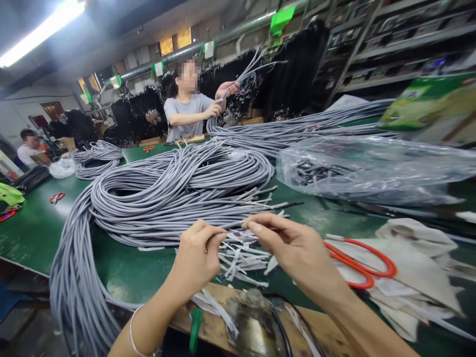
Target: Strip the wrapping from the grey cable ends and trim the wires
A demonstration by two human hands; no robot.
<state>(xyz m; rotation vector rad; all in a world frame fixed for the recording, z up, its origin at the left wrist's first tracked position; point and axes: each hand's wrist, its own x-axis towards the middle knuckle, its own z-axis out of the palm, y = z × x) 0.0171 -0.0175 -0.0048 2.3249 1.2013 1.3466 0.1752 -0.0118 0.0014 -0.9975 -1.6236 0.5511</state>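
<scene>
A big loop of grey cables (167,193) lies on the green table (33,233), its cut ends pointing toward me. My left hand (197,255) is closed in a pinch on one cable end. My right hand (293,245) pinches the same end from the other side, fingertips almost meeting the left's. Under both hands lies a heap of stripped white paper strips (241,258). Orange-handled scissors (360,265) rest on a pale cloth (416,267) just right of my right hand.
A clear plastic bag of small dark parts (357,171) lies at the right. More grey cable bundles (297,129) stretch across the back. A person in a grey shirt (186,111) handles cables opposite. Another person sits far left. A wooden board (260,327) lies at the near edge.
</scene>
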